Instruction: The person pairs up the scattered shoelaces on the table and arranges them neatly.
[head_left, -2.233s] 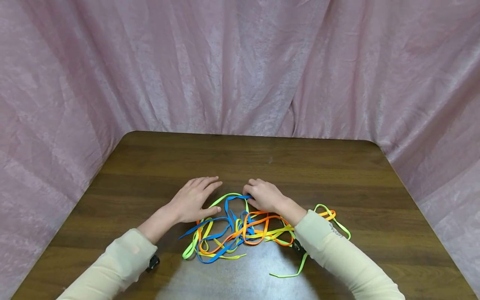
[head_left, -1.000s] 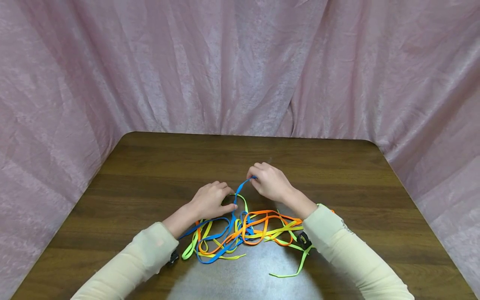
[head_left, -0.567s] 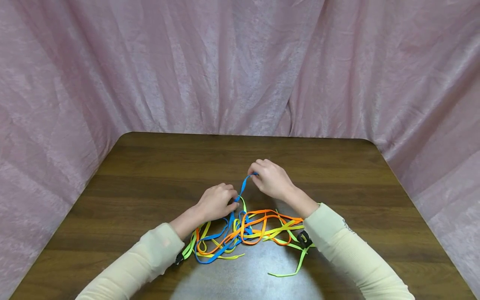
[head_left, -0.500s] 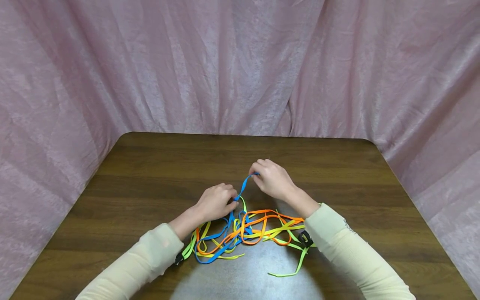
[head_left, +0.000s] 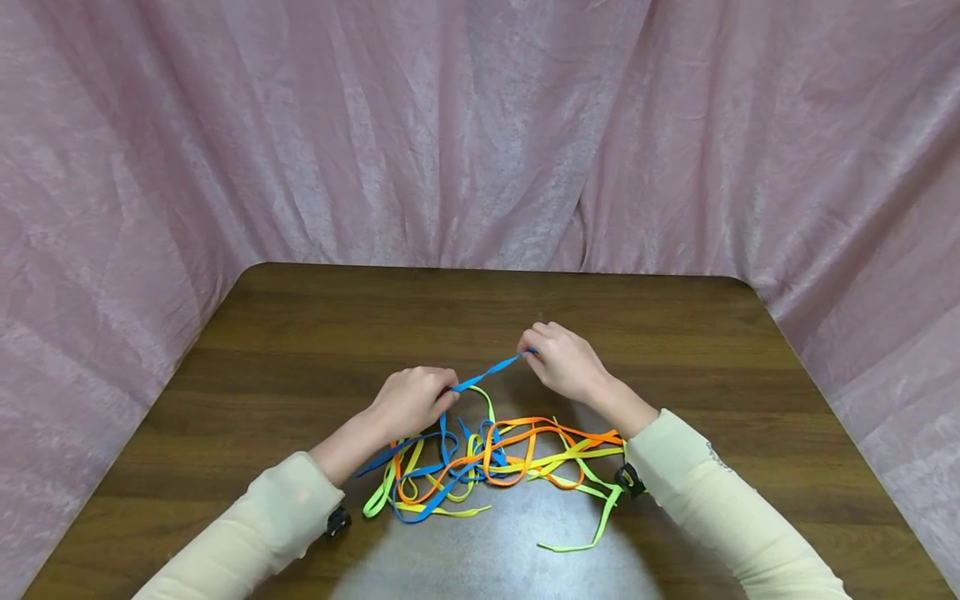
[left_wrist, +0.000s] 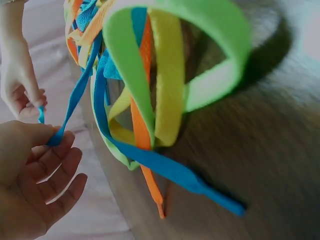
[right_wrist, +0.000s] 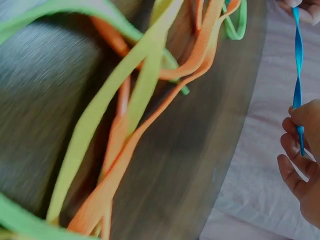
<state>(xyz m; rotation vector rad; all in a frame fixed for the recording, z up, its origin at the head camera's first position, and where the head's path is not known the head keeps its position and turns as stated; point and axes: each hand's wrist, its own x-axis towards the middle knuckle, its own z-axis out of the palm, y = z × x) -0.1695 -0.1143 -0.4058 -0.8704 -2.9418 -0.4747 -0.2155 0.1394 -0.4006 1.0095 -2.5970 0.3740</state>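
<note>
A blue shoelace [head_left: 491, 369] stretches taut and slightly twisted between both hands, above the far side of a tangle. My left hand [head_left: 412, 398] pinches it between thumb and index finger, the other fingers loosely bent, as the left wrist view shows. Near its tipped end, my right hand [head_left: 566, 362] pinches the same lace; the tip [right_wrist: 301, 142] pokes out past the thumb. Below the hands lie orange [head_left: 517, 483], yellow [head_left: 468, 512] and green [head_left: 600, 525] shoelaces, looped over one another with more of the blue one. Another blue tip [left_wrist: 225, 200] lies near my left wrist.
The laces lie on a brown wooden table [head_left: 337, 308] with rounded far corners. A pink curtain [head_left: 480, 133] hangs around its back and sides. Dark wrist devices [head_left: 628, 480] sit under both sleeves, close to the laces.
My right hand has lifted the blue lace's end away from the tangle, up and to the right. My left hand has come in, pinched the lace and drawn back left, pulling it taut.
</note>
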